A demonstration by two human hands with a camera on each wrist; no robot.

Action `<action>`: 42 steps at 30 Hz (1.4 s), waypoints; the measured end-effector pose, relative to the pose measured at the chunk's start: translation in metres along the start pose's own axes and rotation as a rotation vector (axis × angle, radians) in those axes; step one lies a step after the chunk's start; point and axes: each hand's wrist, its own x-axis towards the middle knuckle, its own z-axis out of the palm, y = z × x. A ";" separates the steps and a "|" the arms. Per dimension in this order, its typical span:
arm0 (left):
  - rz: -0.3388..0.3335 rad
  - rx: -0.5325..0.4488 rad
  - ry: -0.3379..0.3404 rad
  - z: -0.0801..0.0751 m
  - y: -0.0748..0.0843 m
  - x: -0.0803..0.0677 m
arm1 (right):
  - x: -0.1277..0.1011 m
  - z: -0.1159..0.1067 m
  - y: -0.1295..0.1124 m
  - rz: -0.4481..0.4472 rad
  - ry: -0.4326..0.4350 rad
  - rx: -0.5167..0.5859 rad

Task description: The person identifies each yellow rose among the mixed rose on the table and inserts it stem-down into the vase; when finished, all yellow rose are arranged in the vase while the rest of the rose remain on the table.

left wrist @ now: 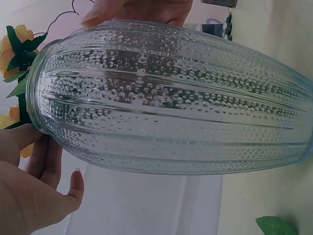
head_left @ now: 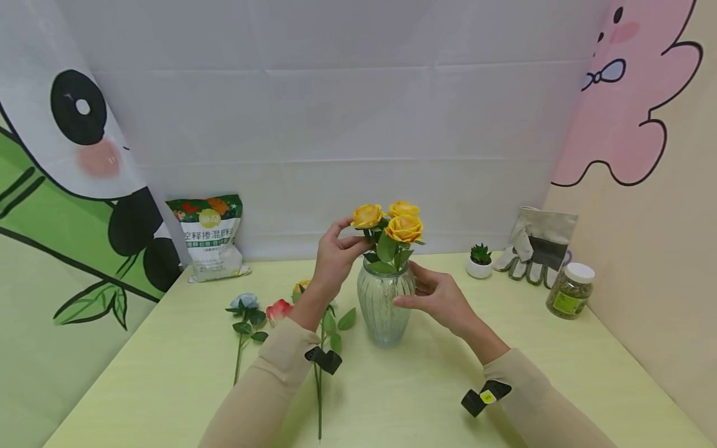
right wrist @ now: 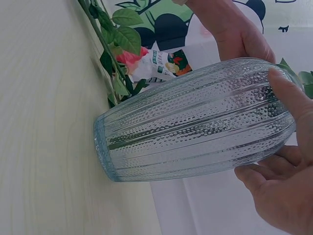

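Note:
A ribbed, pale blue-green glass vase [head_left: 386,308] stands upright on the table, with yellow roses [head_left: 404,228] and green leaves above its mouth. My left hand [head_left: 335,255] is at the left of the blooms, thumb and fingers pinching at a yellow rose just above the rim. In the left wrist view the left hand [left wrist: 36,191] is beside the vase's rim, its fingertips partly hidden behind the glass. My right hand [head_left: 442,298] holds the vase's right side, thumb in front and fingers behind. The right wrist view shows that right hand [right wrist: 288,171] round the vase's upper part.
Left of the vase lie a blue rose [head_left: 244,302], a red rose [head_left: 278,311] and a yellow rose [head_left: 302,286], partly behind my left arm. A fertilizer bag [head_left: 211,239] stands back left. At right are a potted succulent [head_left: 479,267], gloves [head_left: 526,264] and a lidded jar [head_left: 570,295].

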 end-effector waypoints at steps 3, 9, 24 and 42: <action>-0.021 -0.010 0.015 0.001 0.002 -0.001 | 0.000 0.000 0.000 0.014 0.003 0.001; -0.051 -0.051 0.035 -0.001 0.000 -0.005 | -0.001 -0.001 0.000 0.009 -0.008 0.012; -0.059 -0.096 0.077 -0.026 -0.018 -0.023 | -0.002 -0.001 -0.001 0.003 -0.001 0.006; -0.241 0.163 0.208 -0.076 -0.057 -0.041 | -0.001 -0.002 -0.001 0.002 -0.005 0.007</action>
